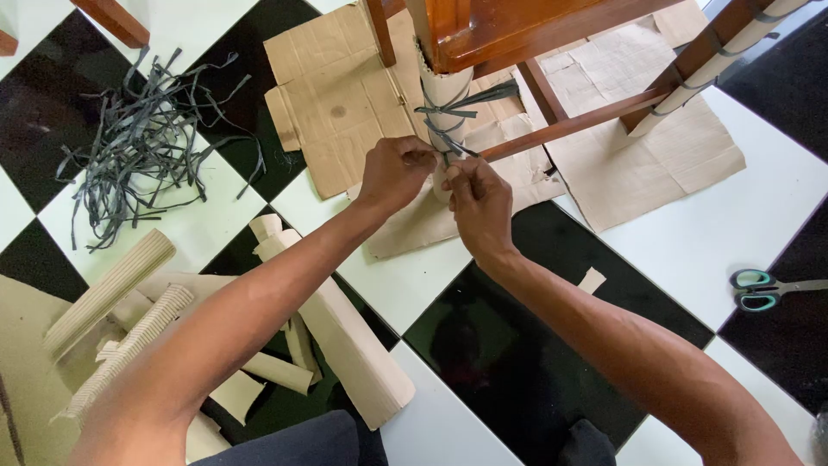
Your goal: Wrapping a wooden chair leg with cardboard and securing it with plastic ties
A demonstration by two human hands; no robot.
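Observation:
My left hand (395, 170) and my right hand (477, 198) are close together at a wooden chair leg wrapped in corrugated cardboard (446, 91). Both pinch the ends of a dark grey plastic strap (448, 116) that winds around the wrapped leg. The strap ends meet between my fingertips, just below the wrapping. The brown wooden chair (517, 30) stands above, on flattened cardboard sheets (345, 95).
A pile of loose grey straps (138, 142) lies at the left on the black-and-white tiled floor. Rolled and cut corrugated cardboard pieces (345, 336) lie at lower left. Green-handled scissors (759, 289) rest at the right. Another chair leg (716, 60) is wrapped and tied.

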